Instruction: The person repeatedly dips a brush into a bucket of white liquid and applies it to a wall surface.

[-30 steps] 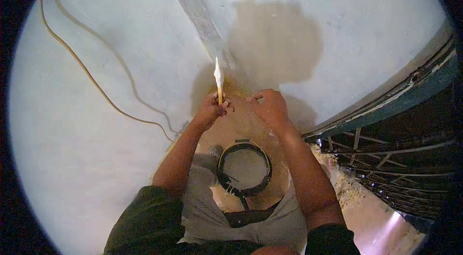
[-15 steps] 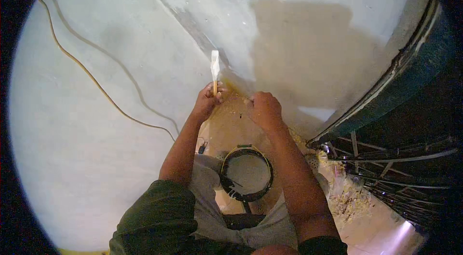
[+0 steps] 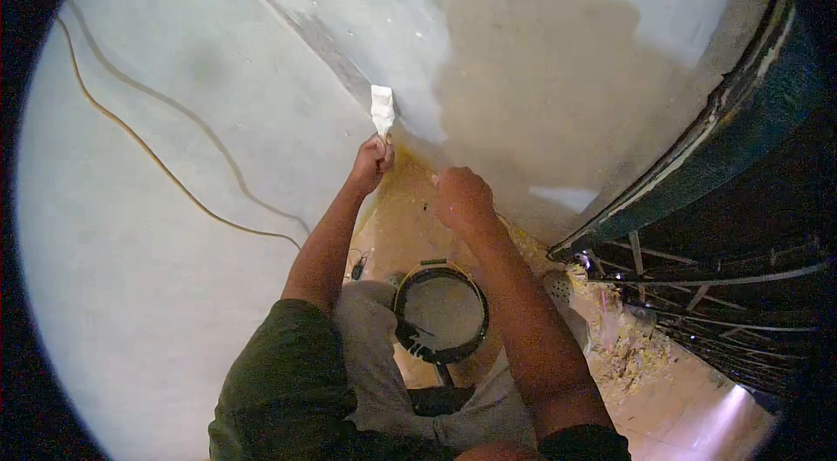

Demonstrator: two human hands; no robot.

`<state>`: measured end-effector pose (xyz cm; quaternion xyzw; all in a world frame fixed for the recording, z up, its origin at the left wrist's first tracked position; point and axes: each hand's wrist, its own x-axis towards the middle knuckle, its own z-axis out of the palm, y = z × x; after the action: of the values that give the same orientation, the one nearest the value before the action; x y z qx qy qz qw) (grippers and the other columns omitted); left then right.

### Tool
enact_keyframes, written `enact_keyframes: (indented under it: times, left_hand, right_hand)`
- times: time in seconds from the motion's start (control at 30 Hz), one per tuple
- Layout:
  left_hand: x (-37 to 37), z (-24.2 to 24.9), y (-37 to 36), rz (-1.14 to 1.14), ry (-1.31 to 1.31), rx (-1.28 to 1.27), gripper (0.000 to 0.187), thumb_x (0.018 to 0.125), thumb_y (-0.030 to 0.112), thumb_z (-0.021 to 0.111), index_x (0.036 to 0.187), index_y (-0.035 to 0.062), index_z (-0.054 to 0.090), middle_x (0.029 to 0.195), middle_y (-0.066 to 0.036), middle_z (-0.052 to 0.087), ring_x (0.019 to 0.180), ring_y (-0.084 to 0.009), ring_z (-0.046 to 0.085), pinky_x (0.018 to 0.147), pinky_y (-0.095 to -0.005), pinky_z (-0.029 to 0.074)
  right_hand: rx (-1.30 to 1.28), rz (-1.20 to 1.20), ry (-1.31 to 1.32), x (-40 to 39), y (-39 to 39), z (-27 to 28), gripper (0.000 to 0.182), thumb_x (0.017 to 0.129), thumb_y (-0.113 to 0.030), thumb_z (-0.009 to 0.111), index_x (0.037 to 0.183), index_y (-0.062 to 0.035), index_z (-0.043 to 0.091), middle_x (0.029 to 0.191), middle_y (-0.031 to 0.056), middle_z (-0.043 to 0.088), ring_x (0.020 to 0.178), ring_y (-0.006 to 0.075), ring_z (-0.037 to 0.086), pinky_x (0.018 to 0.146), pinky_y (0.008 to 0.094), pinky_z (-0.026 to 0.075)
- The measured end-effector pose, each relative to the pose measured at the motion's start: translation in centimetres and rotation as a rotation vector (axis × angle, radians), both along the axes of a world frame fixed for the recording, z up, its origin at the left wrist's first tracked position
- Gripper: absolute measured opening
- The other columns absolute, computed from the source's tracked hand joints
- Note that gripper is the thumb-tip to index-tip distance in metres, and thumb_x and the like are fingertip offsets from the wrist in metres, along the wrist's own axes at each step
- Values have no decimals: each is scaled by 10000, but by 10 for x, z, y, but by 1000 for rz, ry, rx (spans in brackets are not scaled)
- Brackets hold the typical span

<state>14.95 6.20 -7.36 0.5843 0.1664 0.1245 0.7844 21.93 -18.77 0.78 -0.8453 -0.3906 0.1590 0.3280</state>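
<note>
My left hand [image 3: 373, 163] is closed around the handle of a putty knife [image 3: 382, 108], whose blade points up and is coated in white paste. The blade is close to the corner seam [image 3: 336, 60] between two wall faces; contact with the wall cannot be made out. To the right, my right hand [image 3: 464, 199] is a closed fist with its fingers turned away, hiding whatever is in them. Between my legs stands a black bucket [image 3: 485, 330] with greyish contents [image 3: 445, 313] and white smears on its rim.
A yellow-brown cable [image 3: 166, 166] hangs along the left wall. At the right are a dark curved panel edge [image 3: 680, 173], metal bars [image 3: 724, 282] and crumbled debris [image 3: 623, 343] on the floor. A small black object [image 3: 358, 267] lies near the bucket.
My left hand has risen slightly and turned the putty knife, so its blade shows wider. My right hand has shifted a little left in view. The whole view has also moved slightly.
</note>
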Motion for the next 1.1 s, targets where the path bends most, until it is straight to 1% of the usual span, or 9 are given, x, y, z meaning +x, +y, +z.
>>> enact_keyframes:
  times: [0.2,0.3,0.5,0.57,0.63,0.7,0.8,1.0,1.1]
  left_hand:
    - [12,-54,23,-56,51,-131,35,829,139,484,812,108,489,547,19,364,423,-105,290,381,-262,233]
    - [-7,-71,21,1,382,-198,26,782,102,480,764,112,496,521,20,351,404,-105,291,357,-271,223]
    - [-22,-37,17,-76,770,254,103,813,162,504,719,128,530,508,12,378,393,-117,345,357,-286,239]
    - [-19,-14,15,-147,640,724,200,853,234,512,696,113,537,501,13,371,390,-119,345,366,-284,232]
    - [-9,17,10,-39,576,605,279,889,274,488,668,108,523,501,26,357,388,-110,318,374,-279,223]
    - [-7,41,13,145,489,162,281,911,287,455,694,119,511,511,41,350,391,-86,283,369,-261,204]
    - [-14,74,5,178,384,157,266,923,300,395,760,120,503,505,51,341,393,-72,284,355,-240,210]
    - [-7,39,9,-33,70,-46,316,931,352,398,702,143,453,507,55,341,379,-74,262,353,-233,179]
    - [11,-20,8,-73,193,-60,371,914,419,385,664,150,437,482,44,330,367,-102,274,343,-259,192]
  right_hand:
    - [-76,81,20,3,6,-9,167,754,-145,569,780,-4,656,797,232,631,772,384,630,711,468,510]
    - [-34,60,5,1,9,-19,161,732,-135,565,766,-6,656,792,230,632,772,387,629,712,464,511]
    - [-78,77,-23,-4,7,-13,170,707,-124,568,798,-4,647,801,231,631,777,390,626,736,463,509]
    - [-146,125,-8,-3,3,-3,176,718,-118,557,813,5,640,830,238,628,791,388,626,739,466,509]
    - [-176,131,-2,-2,7,-9,174,722,-116,554,811,8,638,834,236,627,803,386,624,742,465,508]
    - [-212,144,6,0,9,-15,172,726,-113,550,808,12,635,838,235,625,815,384,623,745,464,507]
    - [-262,161,39,1,7,-18,186,740,-130,544,813,17,630,834,233,625,816,386,620,751,464,501]
    - [-94,136,59,-2,-3,-7,230,791,-185,529,821,22,625,831,248,620,785,404,617,748,479,493]
    - [-196,163,33,2,-5,-7,234,794,-195,535,821,19,626,832,247,619,793,406,615,751,477,494]
